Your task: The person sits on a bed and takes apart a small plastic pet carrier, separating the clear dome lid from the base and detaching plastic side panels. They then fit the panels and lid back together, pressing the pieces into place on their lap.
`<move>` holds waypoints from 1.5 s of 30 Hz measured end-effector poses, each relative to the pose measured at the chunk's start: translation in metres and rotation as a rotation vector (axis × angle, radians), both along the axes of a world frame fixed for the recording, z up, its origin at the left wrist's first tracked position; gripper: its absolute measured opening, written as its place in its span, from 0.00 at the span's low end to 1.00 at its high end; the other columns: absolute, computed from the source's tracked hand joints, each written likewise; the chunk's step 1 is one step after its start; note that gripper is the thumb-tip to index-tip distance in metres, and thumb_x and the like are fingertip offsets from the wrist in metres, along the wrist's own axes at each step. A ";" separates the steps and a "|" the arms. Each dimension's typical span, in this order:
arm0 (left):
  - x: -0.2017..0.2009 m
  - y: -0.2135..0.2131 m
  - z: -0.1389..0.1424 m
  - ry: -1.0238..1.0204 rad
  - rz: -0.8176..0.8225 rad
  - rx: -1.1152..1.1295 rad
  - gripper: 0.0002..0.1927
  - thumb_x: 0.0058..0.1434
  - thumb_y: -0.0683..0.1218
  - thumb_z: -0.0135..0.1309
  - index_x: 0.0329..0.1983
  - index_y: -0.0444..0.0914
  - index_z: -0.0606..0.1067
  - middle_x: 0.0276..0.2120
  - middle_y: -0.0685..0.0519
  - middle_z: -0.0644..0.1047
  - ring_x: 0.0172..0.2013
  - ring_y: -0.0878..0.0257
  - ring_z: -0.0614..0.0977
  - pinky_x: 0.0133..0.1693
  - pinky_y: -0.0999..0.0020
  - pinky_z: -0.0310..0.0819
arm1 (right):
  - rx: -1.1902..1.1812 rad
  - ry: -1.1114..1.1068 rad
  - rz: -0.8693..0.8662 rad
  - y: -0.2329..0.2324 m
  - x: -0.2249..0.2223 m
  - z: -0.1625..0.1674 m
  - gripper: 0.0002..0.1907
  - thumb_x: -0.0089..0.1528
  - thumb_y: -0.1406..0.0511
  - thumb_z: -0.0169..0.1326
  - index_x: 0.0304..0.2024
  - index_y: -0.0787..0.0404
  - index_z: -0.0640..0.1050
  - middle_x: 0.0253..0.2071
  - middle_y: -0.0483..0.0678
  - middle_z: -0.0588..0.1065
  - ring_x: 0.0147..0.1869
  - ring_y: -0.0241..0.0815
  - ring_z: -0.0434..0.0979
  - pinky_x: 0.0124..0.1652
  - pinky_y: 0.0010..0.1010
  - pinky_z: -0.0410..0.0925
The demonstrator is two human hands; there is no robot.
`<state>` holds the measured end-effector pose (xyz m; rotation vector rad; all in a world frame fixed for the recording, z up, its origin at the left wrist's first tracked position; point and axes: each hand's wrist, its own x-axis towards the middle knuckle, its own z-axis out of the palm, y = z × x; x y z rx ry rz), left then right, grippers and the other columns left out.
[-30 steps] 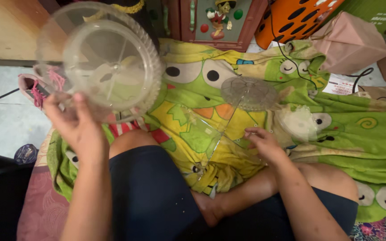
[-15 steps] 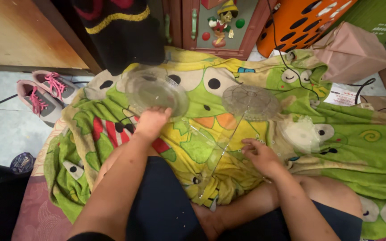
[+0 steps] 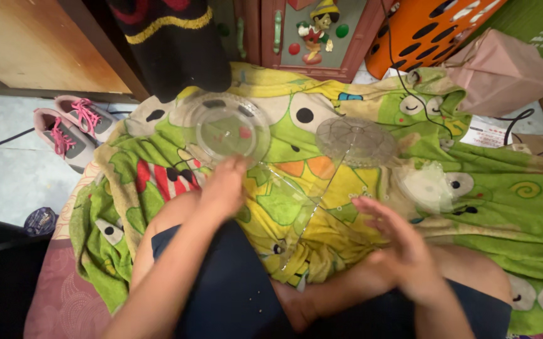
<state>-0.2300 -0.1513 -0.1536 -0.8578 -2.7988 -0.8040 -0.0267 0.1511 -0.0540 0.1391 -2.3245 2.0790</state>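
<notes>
I sit cross-legged on a green cartoon-frog blanket (image 3: 497,201). My left hand (image 3: 224,188) rests at the near rim of a clear round plastic bowl-shaped cover (image 3: 227,129) lying on the blanket. My right hand (image 3: 403,251) hovers with fingers spread over clear flat plastic pieces (image 3: 303,201) in front of my knees, holding nothing. A clear round grille disc (image 3: 357,141) lies beyond the right hand, and another clear round part (image 3: 428,185) lies to its right.
A pair of grey shoes with pink laces (image 3: 70,125) sits on the tiled floor at left. A red cabinet (image 3: 309,31), an orange perforated object (image 3: 434,28), a pink bag (image 3: 503,69) and a black cable (image 3: 516,122) line the far side.
My left hand brought the clear round cover down from in front of the camera onto the blanket. My right hand lifted off the clear pieces and moved nearer to me.
</notes>
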 end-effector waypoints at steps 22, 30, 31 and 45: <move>0.099 0.056 0.051 -0.065 0.080 0.619 0.07 0.64 0.43 0.58 0.41 0.34 0.82 0.36 0.42 0.84 0.35 0.51 0.86 0.38 0.64 0.80 | 0.644 0.479 -0.609 -0.029 -0.043 -0.082 0.04 0.60 0.73 0.61 0.37 0.64 0.81 0.38 0.53 0.81 0.43 0.45 0.83 0.48 0.31 0.73; 0.057 0.005 0.137 -0.232 0.150 1.435 0.10 0.72 0.38 0.51 0.55 0.34 0.68 0.41 0.44 0.83 0.34 0.59 0.85 0.35 0.60 0.87 | 0.320 0.320 -0.638 -0.002 -0.058 -0.085 0.05 0.64 0.73 0.60 0.43 0.64 0.79 0.42 0.51 0.82 0.45 0.39 0.83 0.48 0.28 0.74; 0.048 -0.003 0.144 -0.196 0.143 1.447 0.17 0.75 0.38 0.51 0.62 0.34 0.62 0.43 0.41 0.82 0.37 0.56 0.86 0.39 0.60 0.85 | 0.229 0.310 -0.609 0.004 -0.061 -0.081 0.07 0.66 0.73 0.59 0.46 0.63 0.79 0.44 0.52 0.82 0.47 0.39 0.82 0.48 0.28 0.74; -0.030 0.007 0.030 -0.577 0.187 1.479 0.28 0.75 0.42 0.53 0.77 0.41 0.62 0.45 0.51 0.79 0.31 0.66 0.79 0.29 0.74 0.70 | -0.452 -0.411 -0.352 0.029 -0.179 -0.118 0.28 0.60 0.72 0.56 0.64 0.55 0.74 0.42 0.50 0.80 0.35 0.43 0.78 0.32 0.37 0.73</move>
